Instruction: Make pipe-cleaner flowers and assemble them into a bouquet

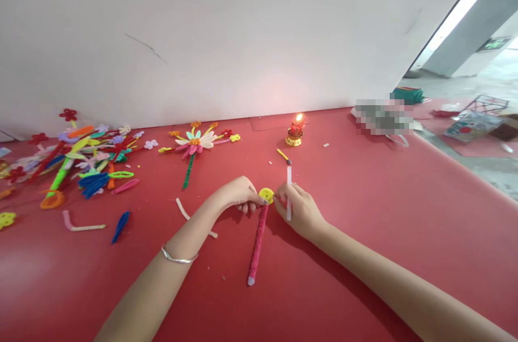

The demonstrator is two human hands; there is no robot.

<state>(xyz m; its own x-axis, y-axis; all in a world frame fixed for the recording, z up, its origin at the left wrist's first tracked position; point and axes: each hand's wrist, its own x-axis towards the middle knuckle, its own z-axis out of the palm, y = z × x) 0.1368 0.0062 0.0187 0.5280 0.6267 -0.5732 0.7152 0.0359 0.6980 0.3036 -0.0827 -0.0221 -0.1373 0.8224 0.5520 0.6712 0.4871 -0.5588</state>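
My left hand pinches the edge of a yellow pipe-cleaner spiral, which sits at the top end of a fuzzy pink stick. The stick slants down over the red tabletop and ends in a pale tip. In my right hand, a whitish translucent glue stick stands nearly upright. My right fingertips are curled at the spiral's right edge; I cannot tell whether they touch it. Just beyond this hand lies a short yellow stick with a dark end.
A lit red candle on a gold base burns behind the hands. A pipe-cleaner flower lies back left, and colourful flower pieces heap farther left. A bent white pipe cleaner lies partly under my left forearm. A white panel backs the table.
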